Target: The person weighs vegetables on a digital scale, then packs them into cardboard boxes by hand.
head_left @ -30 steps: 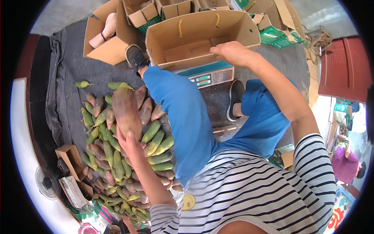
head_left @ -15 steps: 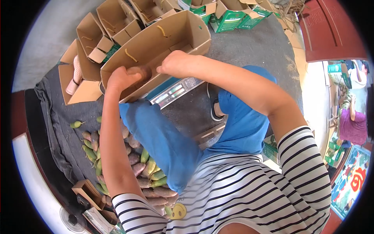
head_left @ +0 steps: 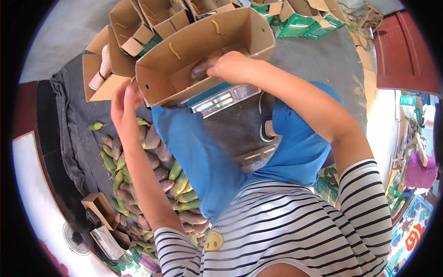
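An open cardboard box (head_left: 166,64) stands on a blue scale (head_left: 221,98) in front of my knees. My right hand (head_left: 230,66) reaches inside the box and grips a purple-brown mango (head_left: 201,69) lying in it. My left hand (head_left: 123,102) hangs empty with fingers apart, just left of the box's near corner, above a pile of green and purple mangoes (head_left: 152,184) on a dark cloth (head_left: 74,138).
More open cardboard boxes (head_left: 124,27) stand behind the scale; one holds a pale shoe (head_left: 102,69). Green-printed cartons (head_left: 300,23) lie at the back right. Small boxes (head_left: 99,207) sit by the pile's near edge. A person in purple (head_left: 417,171) is at far right.
My left hand carried a purple mango from the pile up into the box, let it go and drew back out to the left. My right hand moved from the rim onto the mango.
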`<state>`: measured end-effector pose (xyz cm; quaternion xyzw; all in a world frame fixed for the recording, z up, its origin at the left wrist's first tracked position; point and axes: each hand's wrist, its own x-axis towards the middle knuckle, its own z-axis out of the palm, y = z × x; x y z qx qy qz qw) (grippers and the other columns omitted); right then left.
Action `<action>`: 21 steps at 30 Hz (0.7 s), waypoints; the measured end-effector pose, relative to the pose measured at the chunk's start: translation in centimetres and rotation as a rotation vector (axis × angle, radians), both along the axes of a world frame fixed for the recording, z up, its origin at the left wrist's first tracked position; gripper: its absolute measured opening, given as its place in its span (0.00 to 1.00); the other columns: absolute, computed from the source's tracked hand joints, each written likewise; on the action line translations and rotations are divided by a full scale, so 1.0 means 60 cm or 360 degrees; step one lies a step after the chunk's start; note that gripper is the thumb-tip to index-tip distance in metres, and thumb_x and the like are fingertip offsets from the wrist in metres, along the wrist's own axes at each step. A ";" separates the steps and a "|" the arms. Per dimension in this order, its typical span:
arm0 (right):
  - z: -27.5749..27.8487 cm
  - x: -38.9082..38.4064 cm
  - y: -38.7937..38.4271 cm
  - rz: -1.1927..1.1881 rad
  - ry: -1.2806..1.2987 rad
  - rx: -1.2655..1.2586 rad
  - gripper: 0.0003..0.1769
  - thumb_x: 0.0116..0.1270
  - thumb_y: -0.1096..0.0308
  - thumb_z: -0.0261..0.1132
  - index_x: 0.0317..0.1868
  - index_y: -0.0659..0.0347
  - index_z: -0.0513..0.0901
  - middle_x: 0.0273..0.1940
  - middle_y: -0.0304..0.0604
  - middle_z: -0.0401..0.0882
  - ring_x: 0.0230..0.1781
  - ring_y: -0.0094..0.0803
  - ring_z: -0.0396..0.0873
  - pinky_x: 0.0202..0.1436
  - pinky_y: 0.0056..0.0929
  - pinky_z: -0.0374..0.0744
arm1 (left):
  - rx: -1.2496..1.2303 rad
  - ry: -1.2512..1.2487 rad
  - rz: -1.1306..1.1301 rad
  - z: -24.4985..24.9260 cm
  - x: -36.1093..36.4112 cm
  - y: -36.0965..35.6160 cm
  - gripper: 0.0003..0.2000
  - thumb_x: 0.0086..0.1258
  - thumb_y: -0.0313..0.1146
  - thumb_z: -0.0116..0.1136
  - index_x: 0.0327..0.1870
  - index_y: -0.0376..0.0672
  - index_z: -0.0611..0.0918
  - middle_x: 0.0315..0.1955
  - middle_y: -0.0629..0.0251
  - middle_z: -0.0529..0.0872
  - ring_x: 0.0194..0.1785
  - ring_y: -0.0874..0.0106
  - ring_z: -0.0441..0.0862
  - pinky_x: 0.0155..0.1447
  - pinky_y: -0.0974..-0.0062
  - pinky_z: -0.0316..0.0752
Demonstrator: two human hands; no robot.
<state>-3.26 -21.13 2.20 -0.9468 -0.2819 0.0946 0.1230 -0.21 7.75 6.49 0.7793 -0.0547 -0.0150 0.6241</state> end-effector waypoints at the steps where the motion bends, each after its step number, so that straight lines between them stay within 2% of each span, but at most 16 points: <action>1: 0.001 0.001 0.000 -0.0005 0.0021 -0.0015 0.07 0.57 0.71 0.61 0.37 0.60 0.80 0.33 0.49 0.82 0.39 0.47 0.81 0.39 0.44 0.77 | 0.0027 0.0055 0.0180 -0.017 -0.022 0.036 0.18 0.73 0.38 0.53 0.56 0.35 0.75 0.47 0.59 0.82 0.40 0.76 0.80 0.45 0.80 0.74; 2: 0.000 0.002 0.000 -0.0008 0.0043 -0.0032 0.06 0.58 0.71 0.61 0.36 0.60 0.80 0.32 0.50 0.82 0.39 0.47 0.81 0.39 0.44 0.77 | 0.0052 0.0111 0.0363 -0.041 -0.048 0.074 0.17 0.73 0.37 0.54 0.55 0.35 0.76 0.46 0.59 0.82 0.39 0.77 0.79 0.44 0.81 0.74; 4: 0.002 0.000 -0.003 0.0006 0.0098 -0.0016 0.05 0.58 0.71 0.62 0.34 0.62 0.78 0.31 0.50 0.81 0.39 0.48 0.81 0.39 0.45 0.76 | 0.0158 0.0070 0.0457 -0.136 -0.101 0.164 0.12 0.73 0.35 0.53 0.49 0.35 0.77 0.38 0.62 0.83 0.33 0.79 0.78 0.36 0.82 0.72; 6: -0.007 0.000 -0.006 0.0012 0.0072 0.0019 0.05 0.59 0.70 0.61 0.34 0.62 0.78 0.32 0.51 0.81 0.39 0.49 0.81 0.40 0.44 0.77 | 0.0424 0.0566 0.0505 -0.203 -0.179 0.217 0.10 0.72 0.33 0.53 0.46 0.35 0.77 0.33 0.66 0.82 0.30 0.80 0.78 0.32 0.83 0.71; 7: -0.013 0.000 -0.008 0.0021 0.0066 0.0038 0.05 0.60 0.69 0.61 0.34 0.62 0.78 0.32 0.51 0.81 0.39 0.49 0.81 0.40 0.44 0.77 | 0.0413 0.0428 0.0445 -0.260 -0.225 0.242 0.08 0.71 0.32 0.54 0.43 0.36 0.76 0.30 0.68 0.81 0.29 0.81 0.76 0.31 0.84 0.71; 8: -0.014 0.000 -0.012 0.0022 0.0048 0.0004 0.06 0.60 0.69 0.60 0.35 0.61 0.79 0.33 0.51 0.82 0.40 0.49 0.81 0.41 0.43 0.77 | 0.0378 0.0429 0.0261 -0.315 -0.270 0.275 0.10 0.70 0.32 0.54 0.47 0.35 0.77 0.35 0.65 0.83 0.34 0.77 0.80 0.38 0.79 0.75; 9: -0.014 0.002 -0.014 0.0039 0.0039 -0.0019 0.07 0.61 0.68 0.60 0.37 0.61 0.79 0.34 0.51 0.82 0.40 0.49 0.81 0.41 0.43 0.78 | 0.0380 0.0532 0.0213 -0.391 -0.307 0.303 0.13 0.70 0.32 0.54 0.50 0.34 0.77 0.39 0.62 0.84 0.39 0.74 0.80 0.43 0.76 0.75; 10: -0.018 0.004 -0.012 0.0077 0.0042 -0.0029 0.08 0.62 0.67 0.59 0.38 0.61 0.80 0.35 0.52 0.82 0.41 0.49 0.81 0.42 0.42 0.78 | 0.0389 0.0649 0.0187 -0.429 -0.355 0.319 0.15 0.70 0.32 0.53 0.54 0.34 0.76 0.43 0.59 0.85 0.44 0.71 0.81 0.48 0.72 0.75; 11: -0.026 0.005 -0.016 -0.0069 0.0204 0.0151 0.12 0.65 0.64 0.57 0.44 0.59 0.81 0.40 0.54 0.83 0.42 0.49 0.81 0.45 0.42 0.79 | 0.0533 0.0813 0.0055 -0.466 -0.395 0.348 0.20 0.69 0.34 0.52 0.59 0.34 0.75 0.51 0.55 0.83 0.53 0.68 0.78 0.57 0.69 0.72; 12: -0.010 0.012 -0.013 -0.0091 0.0344 -0.0005 0.15 0.64 0.65 0.60 0.50 0.59 0.80 0.43 0.55 0.82 0.44 0.49 0.81 0.47 0.42 0.79 | 0.0425 0.0844 0.0210 -0.550 -0.458 0.385 0.19 0.67 0.35 0.54 0.56 0.33 0.75 0.50 0.50 0.82 0.53 0.61 0.79 0.57 0.65 0.72; 13: -0.016 0.019 -0.021 0.0095 0.0142 -0.0143 0.15 0.62 0.68 0.62 0.50 0.59 0.79 0.42 0.53 0.82 0.44 0.50 0.80 0.47 0.43 0.78 | 0.0905 0.0782 0.0141 -0.563 -0.493 0.399 0.20 0.66 0.35 0.55 0.55 0.33 0.75 0.49 0.47 0.81 0.53 0.57 0.79 0.57 0.63 0.72; 15: -0.009 0.021 -0.025 0.0118 0.0115 -0.0030 0.13 0.62 0.69 0.62 0.47 0.60 0.77 0.39 0.53 0.81 0.43 0.53 0.77 0.45 0.46 0.75 | 0.1094 0.0850 0.0113 -0.518 -0.503 0.351 0.20 0.60 0.37 0.60 0.52 0.35 0.76 0.47 0.42 0.79 0.53 0.48 0.76 0.58 0.59 0.71; 16: -0.004 0.022 -0.023 0.0126 0.0200 -0.0021 0.10 0.63 0.69 0.60 0.44 0.62 0.76 0.37 0.55 0.79 0.42 0.55 0.76 0.43 0.46 0.74 | 0.1070 0.1189 0.0237 -0.540 -0.517 0.349 0.22 0.59 0.39 0.62 0.53 0.38 0.76 0.49 0.45 0.78 0.54 0.50 0.77 0.58 0.60 0.72; 17: -0.006 0.021 -0.017 0.0134 0.0200 -0.0010 0.10 0.62 0.69 0.61 0.43 0.62 0.76 0.37 0.55 0.79 0.42 0.55 0.76 0.43 0.47 0.74 | 0.1531 0.1258 0.0181 -0.418 -0.478 0.281 0.22 0.59 0.39 0.62 0.54 0.39 0.76 0.51 0.46 0.76 0.53 0.51 0.77 0.57 0.60 0.72; 21: 0.004 0.010 -0.004 0.0067 0.0206 0.0005 0.09 0.62 0.70 0.61 0.41 0.63 0.74 0.35 0.55 0.78 0.41 0.55 0.76 0.42 0.47 0.73 | 0.1598 0.1189 0.0317 -0.423 -0.506 0.291 0.22 0.60 0.39 0.62 0.53 0.39 0.76 0.49 0.48 0.77 0.53 0.52 0.77 0.56 0.61 0.73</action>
